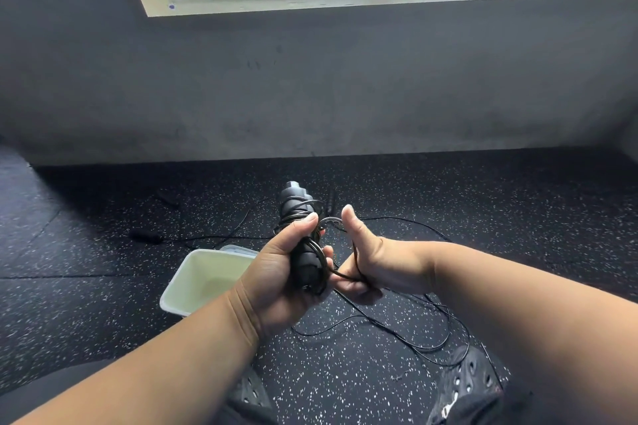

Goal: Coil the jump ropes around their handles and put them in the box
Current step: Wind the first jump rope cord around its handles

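My left hand grips the black jump rope handles, held upright with several turns of thin black cord around them. My right hand sits just right of the handles, thumb up, its fingers curled round the cord. The loose cord trails down from it and loops over the floor towards my right shoe. A cream open box stands on the floor below and left of my left hand. Another jump rope lies behind it, with a handle at the left and a further handle behind my hands.
The floor is black speckled rubber matting. A dark grey wall with a window above closes off the far side. My black perforated shoes show at the bottom. A small dark object lies on the mat at the far left.
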